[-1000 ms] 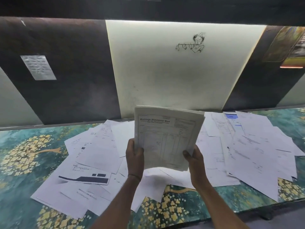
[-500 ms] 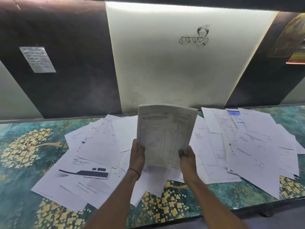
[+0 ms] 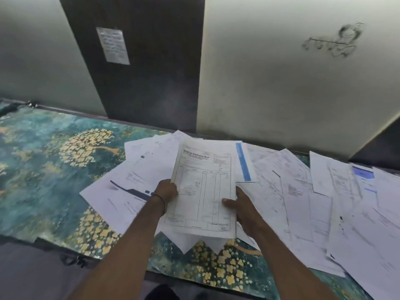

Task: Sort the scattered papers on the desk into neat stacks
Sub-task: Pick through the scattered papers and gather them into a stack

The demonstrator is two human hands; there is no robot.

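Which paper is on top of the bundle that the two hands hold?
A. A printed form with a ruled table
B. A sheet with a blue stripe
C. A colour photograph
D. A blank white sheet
A: the top sheet of the bundle, gripped by the left hand and the right hand, shows a printed heading and a ruled table with columns.

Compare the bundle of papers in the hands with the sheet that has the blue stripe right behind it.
The held bundle is several sheets gripped at both side edges by the left hand and right hand; the blue-striped sheet is a single page lying loose on the desk. The bundle's top page shows a black ruled table; the other carries a bright blue band along one edge. Both are white printed pages.
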